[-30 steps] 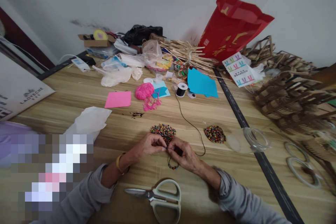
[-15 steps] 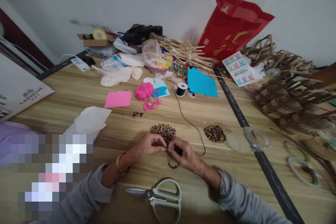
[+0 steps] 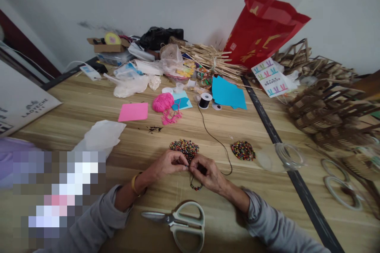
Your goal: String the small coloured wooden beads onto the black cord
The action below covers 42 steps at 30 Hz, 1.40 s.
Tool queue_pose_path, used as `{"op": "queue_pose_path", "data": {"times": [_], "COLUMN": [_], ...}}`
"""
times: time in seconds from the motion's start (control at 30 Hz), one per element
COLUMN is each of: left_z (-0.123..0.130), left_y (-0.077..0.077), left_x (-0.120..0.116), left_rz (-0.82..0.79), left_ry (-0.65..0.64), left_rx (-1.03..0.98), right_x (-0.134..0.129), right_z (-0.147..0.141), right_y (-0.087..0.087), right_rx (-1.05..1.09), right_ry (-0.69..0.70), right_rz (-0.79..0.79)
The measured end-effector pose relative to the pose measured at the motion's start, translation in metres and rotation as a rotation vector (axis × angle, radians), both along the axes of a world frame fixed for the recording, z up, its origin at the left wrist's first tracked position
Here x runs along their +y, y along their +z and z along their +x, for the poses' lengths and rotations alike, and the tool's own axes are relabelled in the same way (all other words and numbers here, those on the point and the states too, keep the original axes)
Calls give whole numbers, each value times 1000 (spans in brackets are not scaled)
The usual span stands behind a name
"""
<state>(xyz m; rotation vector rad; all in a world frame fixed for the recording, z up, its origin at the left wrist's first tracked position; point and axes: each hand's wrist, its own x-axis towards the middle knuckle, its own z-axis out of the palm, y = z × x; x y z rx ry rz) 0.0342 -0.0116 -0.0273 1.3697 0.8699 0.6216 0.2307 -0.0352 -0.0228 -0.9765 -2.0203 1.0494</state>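
Note:
Thumb and forefinger of my left hand (image 3: 170, 163) pinch a small bead, its colour hard to make out. Close against them, my right hand (image 3: 209, 173) is closed on a thin black cord (image 3: 218, 141). That cord runs back to a black spool (image 3: 205, 101) with white ends. Below my right fingers hangs a short strung row of coloured beads (image 3: 196, 187). Just beyond both hands lies a heap of loose multicoloured beads (image 3: 184, 147), partly hidden by my fingers. To the right sits a coil of strung beads (image 3: 243, 151).
White-handled scissors (image 3: 187, 221) lie in front of me between my forearms. Pink yarn (image 3: 163, 103), pink paper (image 3: 133, 112) and blue paper (image 3: 229, 92) lie farther back. Woven baskets (image 3: 323, 114) crowd the right side. A red bag (image 3: 264, 31) stands by the wall.
My right fingers have shifted very slightly at the cord. Otherwise hands, beads and cord are where they were.

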Motion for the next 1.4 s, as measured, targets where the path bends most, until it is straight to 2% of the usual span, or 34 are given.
{"op": "queue_pose_path", "data": {"times": [0.53,0.97,1.4], "left_z": [-1,0,0], "left_y": [-4,-1,-1], "left_x": [1,1,0], "left_rz": [17,6,6], "left_ry": [-16,-22,-11], "left_rx": [-22,-2,-2], "right_x": [0,1,1], "right_z": [0,0,1], "right_y": [0,0,-3], "right_rx": [-3,10,12], "right_ry": [16,13,-21], "right_rz": [23,36,-35]}}
